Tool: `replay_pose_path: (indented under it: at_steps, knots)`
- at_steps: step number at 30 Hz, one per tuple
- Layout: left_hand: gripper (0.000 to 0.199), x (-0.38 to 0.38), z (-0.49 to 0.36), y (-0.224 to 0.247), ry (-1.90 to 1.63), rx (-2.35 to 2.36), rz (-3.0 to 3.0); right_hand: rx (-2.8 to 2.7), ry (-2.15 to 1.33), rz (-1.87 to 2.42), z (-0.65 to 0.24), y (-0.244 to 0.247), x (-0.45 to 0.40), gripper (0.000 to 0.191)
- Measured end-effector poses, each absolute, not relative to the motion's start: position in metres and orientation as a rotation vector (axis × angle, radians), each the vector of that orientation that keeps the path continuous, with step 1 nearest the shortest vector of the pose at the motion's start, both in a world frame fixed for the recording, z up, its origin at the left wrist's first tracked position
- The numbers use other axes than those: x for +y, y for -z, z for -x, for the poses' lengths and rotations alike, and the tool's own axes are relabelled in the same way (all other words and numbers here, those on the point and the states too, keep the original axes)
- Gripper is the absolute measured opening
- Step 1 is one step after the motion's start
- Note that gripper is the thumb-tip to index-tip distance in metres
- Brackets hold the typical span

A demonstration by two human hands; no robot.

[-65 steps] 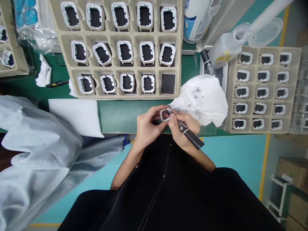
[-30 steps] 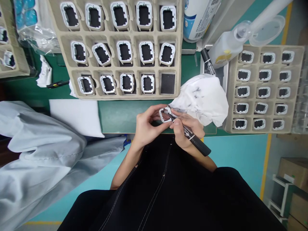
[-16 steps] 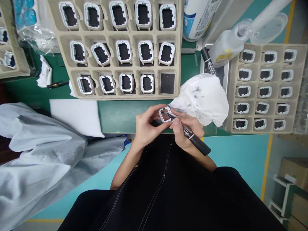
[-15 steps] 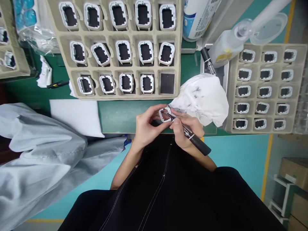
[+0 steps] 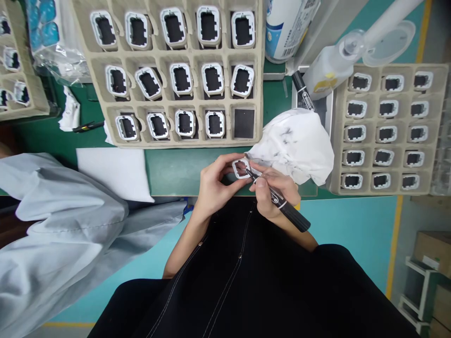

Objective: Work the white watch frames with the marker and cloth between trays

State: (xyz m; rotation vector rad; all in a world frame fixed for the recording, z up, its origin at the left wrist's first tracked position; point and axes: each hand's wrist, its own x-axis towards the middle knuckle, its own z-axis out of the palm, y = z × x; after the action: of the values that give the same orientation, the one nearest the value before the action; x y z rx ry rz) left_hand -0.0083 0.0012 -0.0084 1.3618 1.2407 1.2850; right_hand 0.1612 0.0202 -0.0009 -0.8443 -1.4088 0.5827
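A small white rounded-square frame [image 5: 237, 171] is pinched between the thumb and fingers of my left hand [image 5: 215, 184], above the front edge of the green bench. My right hand [image 5: 270, 191] grips a black marker [image 5: 289, 213], its tip at the right side of the white frame. Some right-hand fingers are near the frame; whether they touch it is unclear. Just behind my right hand lies a crumpled white cloth [image 5: 299, 141] with dark smudges. Beyond both hands, a beige tray [image 5: 176, 143] holds several similar frames in its compartments; its front right compartment shows only a dark pad.
At the right stands another tray [image 5: 375, 144] of frames. A white bottle [image 5: 287, 33], a clear pump bottle [image 5: 327, 70] and a second marker [image 5: 302, 90] are behind the cloth. A white pad [image 5: 112, 172] lies left, beside a person's grey-blue sleeve [image 5: 70, 202].
The marker has tilted slightly, its back end a little lower. Both hands keep nearly the same hold. The view has shifted slightly, and the person's sleeve at the left has moved a little.
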Motion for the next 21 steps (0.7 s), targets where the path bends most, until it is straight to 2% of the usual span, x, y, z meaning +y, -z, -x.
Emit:
replay_pose_path:
  at_steps: [21]
  knots:
    - [0.048, 0.0031, 0.0115, 0.0067, -1.230, 1.342, -1.527, -1.422, -0.619, 0.889, -0.1629, 0.0008, 0.0170, 0.014]
